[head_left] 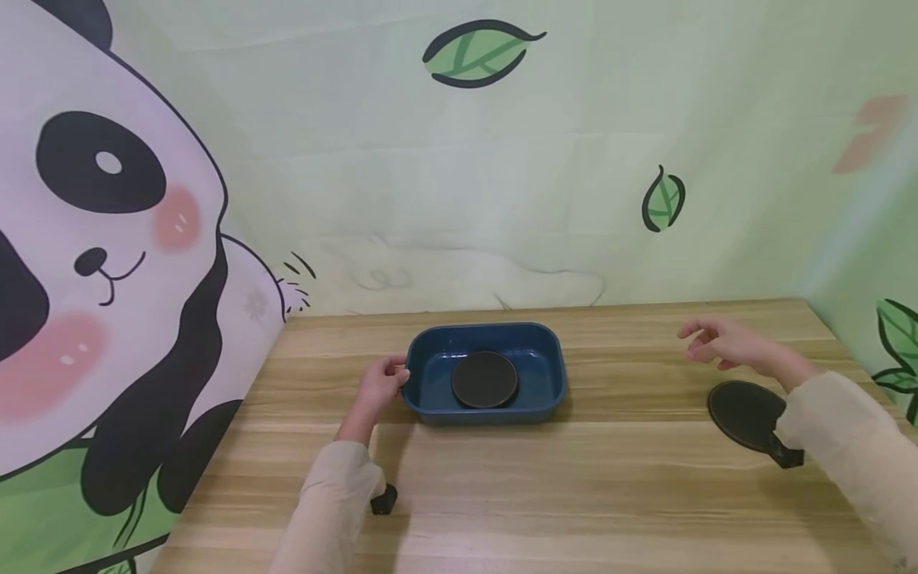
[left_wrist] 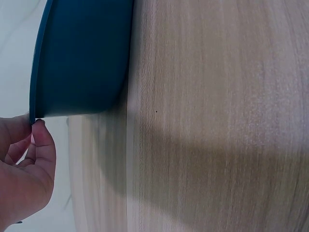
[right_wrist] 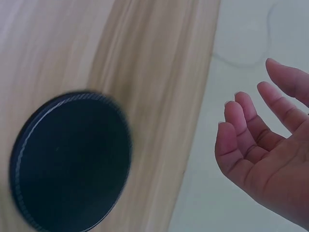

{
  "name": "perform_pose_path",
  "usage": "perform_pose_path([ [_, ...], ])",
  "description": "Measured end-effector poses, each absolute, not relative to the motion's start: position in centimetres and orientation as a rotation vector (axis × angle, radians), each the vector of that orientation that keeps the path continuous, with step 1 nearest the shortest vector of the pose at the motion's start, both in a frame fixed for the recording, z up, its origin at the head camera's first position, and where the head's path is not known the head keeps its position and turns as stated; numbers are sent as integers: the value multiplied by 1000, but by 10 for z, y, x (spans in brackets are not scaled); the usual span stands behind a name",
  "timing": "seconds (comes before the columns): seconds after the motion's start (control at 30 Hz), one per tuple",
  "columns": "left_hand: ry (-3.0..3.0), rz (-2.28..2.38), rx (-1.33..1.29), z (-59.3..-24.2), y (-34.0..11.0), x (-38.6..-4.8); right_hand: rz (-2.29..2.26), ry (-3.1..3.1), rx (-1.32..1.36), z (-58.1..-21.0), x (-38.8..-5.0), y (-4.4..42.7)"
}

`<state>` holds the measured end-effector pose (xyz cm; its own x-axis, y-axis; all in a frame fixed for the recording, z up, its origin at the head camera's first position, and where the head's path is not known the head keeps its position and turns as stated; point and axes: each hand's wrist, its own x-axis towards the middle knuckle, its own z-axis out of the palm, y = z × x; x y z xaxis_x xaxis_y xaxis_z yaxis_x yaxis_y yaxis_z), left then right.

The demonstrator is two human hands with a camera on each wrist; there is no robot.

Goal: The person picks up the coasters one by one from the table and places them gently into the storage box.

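A blue rectangular dish [head_left: 437, 414] with rounded corners stands on the wooden table. Inside it lies a round black coaster [head_left: 484, 379]. At the dish's left end my left hand [head_left: 378, 384] pinches the rim between thumb and fingers; the left wrist view shows this grip on the dish wall [left_wrist: 82, 58] too. My right hand [head_left: 731, 344] hovers over the right part of the table, fingers loosely bent and holding nothing. Below it, partly covered by the sleeve, is another round black coaster [head_left: 744, 414]. In the right wrist view this coaster [right_wrist: 72, 164] shows a stitched edge.
The wooden table [head_left: 617, 486] ends at a back wall covered by a pale green cloth [head_left: 344, 159] with printed leaves. A large printed panda [head_left: 107, 239] fills the left side. Black wrist devices [head_left: 384, 500] sit under the sleeves.
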<state>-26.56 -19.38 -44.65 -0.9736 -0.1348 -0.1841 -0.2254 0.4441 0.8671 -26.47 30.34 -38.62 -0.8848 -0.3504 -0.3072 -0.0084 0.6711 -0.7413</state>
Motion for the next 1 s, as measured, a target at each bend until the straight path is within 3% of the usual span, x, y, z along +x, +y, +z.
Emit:
perform_pose_path([
  [0.67,2588,1602,-328,-445,-194,-265,-1008,2486,-201,-425,-253,354],
  [1.0,2589,1615,-340,-446,-193,-266,-872,2662,-335,-444,-250,366],
])
